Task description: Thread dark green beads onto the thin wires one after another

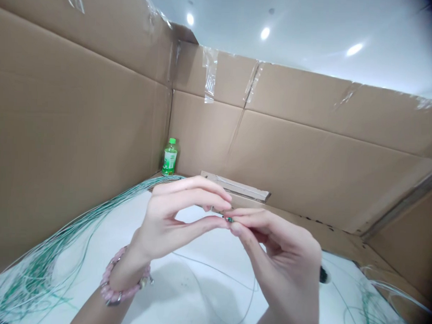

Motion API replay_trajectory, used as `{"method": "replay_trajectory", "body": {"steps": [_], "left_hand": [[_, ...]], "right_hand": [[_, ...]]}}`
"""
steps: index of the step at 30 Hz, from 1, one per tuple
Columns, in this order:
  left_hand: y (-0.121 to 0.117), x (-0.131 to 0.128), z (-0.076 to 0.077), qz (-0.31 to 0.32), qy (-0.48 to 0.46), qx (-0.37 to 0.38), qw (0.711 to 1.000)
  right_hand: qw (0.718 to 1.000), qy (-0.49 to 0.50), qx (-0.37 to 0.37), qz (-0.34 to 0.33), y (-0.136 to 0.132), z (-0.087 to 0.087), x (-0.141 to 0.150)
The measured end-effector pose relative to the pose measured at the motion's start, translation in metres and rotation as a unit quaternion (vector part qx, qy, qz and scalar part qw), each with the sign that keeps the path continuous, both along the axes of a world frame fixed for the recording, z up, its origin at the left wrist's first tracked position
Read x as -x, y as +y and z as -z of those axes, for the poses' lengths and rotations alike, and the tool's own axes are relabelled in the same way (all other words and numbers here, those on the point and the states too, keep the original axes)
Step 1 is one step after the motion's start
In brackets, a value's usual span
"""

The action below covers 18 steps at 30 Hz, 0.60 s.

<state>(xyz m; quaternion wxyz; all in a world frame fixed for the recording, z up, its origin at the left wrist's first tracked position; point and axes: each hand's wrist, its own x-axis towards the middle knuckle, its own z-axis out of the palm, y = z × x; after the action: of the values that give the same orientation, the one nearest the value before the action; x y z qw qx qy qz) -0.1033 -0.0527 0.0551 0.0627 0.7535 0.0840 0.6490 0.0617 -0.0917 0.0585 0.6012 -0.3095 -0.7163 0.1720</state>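
A tiny green piece sits at the meeting point of my fingertips, partly hidden by them. My left hand and my right hand both pinch it in the air above the white table. A thin grey cable lies in loose loops below my hands. A large bundle of thin green and white wires spreads on the left, near my left forearm, and another lies at the right. A pink beaded bracelet circles my left wrist.
Taped cardboard walls stand around the table at the left and back. A green-capped plastic bottle stands in the far corner. A loose cardboard strip leans against the back wall. A small dark object shows beside my right hand.
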Motion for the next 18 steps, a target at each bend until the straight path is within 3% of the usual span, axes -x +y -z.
{"method": "replay_trajectory", "body": {"steps": [6,13,16,18], "left_hand": [[-0.004,0.001,-0.003,-0.042,0.052,0.011,0.998],[-0.004,-0.005,0.004,-0.128,0.057,-0.067,0.988],[-0.001,0.0,0.008,-0.148,0.059,-0.074,0.984],[0.005,0.003,0.011,-0.128,0.035,-0.043,0.99]], "right_hand": [[1.0,0.005,-0.009,-0.006,0.002,0.001,0.001],[1.0,0.026,-0.002,-0.002,-0.002,-0.002,0.008],[1.0,0.009,-0.006,0.027,-0.002,-0.004,0.009],[0.998,-0.022,0.001,0.062,0.0,-0.004,0.008]]}}
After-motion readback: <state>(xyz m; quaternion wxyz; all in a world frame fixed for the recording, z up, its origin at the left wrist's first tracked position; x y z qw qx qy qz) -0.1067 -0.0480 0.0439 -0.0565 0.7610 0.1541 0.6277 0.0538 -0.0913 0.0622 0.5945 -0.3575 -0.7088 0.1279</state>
